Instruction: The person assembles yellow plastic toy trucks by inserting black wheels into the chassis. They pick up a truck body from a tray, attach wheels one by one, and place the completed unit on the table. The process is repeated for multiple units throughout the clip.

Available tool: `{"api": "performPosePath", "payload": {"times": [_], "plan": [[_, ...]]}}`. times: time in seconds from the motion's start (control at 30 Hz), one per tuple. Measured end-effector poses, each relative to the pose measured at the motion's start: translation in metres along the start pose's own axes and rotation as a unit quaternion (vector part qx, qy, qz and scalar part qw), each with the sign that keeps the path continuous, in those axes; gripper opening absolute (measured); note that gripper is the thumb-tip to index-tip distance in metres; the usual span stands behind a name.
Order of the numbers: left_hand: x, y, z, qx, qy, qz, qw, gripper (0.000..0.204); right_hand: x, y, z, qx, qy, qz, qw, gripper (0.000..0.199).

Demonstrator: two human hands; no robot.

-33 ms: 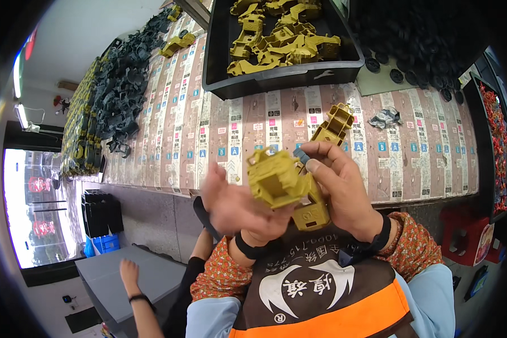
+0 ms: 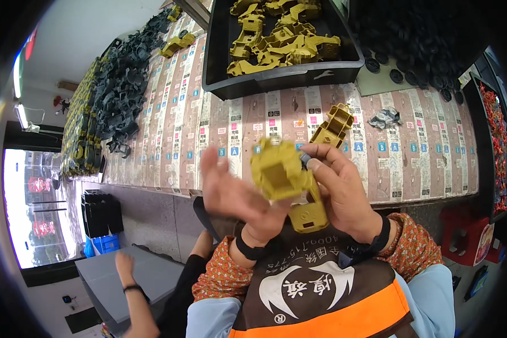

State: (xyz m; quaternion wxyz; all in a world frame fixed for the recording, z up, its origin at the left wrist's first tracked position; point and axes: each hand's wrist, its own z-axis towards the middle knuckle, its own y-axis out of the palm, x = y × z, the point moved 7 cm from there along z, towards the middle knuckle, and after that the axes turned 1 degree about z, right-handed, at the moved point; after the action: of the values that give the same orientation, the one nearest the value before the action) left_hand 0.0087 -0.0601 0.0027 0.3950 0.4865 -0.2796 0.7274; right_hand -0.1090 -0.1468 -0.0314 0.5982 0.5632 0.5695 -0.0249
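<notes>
A yellow plastic toy vehicle body (image 2: 308,218) is held up in front of my apron, its upper end blurred. My right hand (image 2: 343,188) is closed on its right side, with thumb and forefinger at a small blue-grey piece (image 2: 305,159) against the body. Some of the right fingers are hidden behind it. At the body's left side is my left hand (image 2: 234,194), smeared by motion, fingers stretched out and apart, its thumb side close to the plastic. Whether it touches, I cannot tell. Another yellow toy body (image 2: 332,125) lies on the table just beyond my right hand.
A black tray (image 2: 287,76) of yellow bodies stands at the far side. Dark wheels (image 2: 397,76) lie at the far right, beside crumpled foil (image 2: 385,118). Dark grey parts (image 2: 118,96) are heaped at the left. Another person's hand (image 2: 125,267) is over a grey table (image 2: 98,276).
The upper part of the yellow body has shifted slightly right and down, and my left hand has moved slightly with it. The other person's arm at lower left has moved up a little.
</notes>
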Motion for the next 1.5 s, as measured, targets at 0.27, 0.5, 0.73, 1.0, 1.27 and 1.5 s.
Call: {"api": "performPosePath", "payload": {"times": [0.27,0.5,0.73,1.0,1.27,1.5], "plan": [[-0.026,0.019,-0.001,-0.039,-0.213,-0.289,0.932,0.084,-0.006,0.001,-0.002,-0.008,-0.115,-0.144,0.983,0.038],[-0.025,-0.005,-0.001,0.001,-0.261,-0.233,0.937,0.057,-0.023,-0.003,0.005,-0.070,-0.145,-0.224,0.961,0.043],[-0.024,0.008,-0.010,-0.048,-0.332,-0.181,0.925,0.068,-0.024,0.004,0.004,-0.153,-0.093,-0.147,0.973,0.039],[-0.026,0.014,-0.012,-0.035,-0.315,-0.252,0.914,0.073,-0.009,-0.008,0.001,-0.109,-0.042,-0.093,0.989,0.041],[-0.026,0.019,-0.012,-0.040,-0.281,-0.214,0.935,0.076,-0.007,-0.011,0.000,-0.092,-0.056,-0.108,0.988,0.040],[-0.024,0.016,-0.014,-0.045,-0.212,-0.097,0.971,0.083,-0.012,-0.006,-0.015,-0.077,-0.142,-0.262,0.951,0.047]]}}
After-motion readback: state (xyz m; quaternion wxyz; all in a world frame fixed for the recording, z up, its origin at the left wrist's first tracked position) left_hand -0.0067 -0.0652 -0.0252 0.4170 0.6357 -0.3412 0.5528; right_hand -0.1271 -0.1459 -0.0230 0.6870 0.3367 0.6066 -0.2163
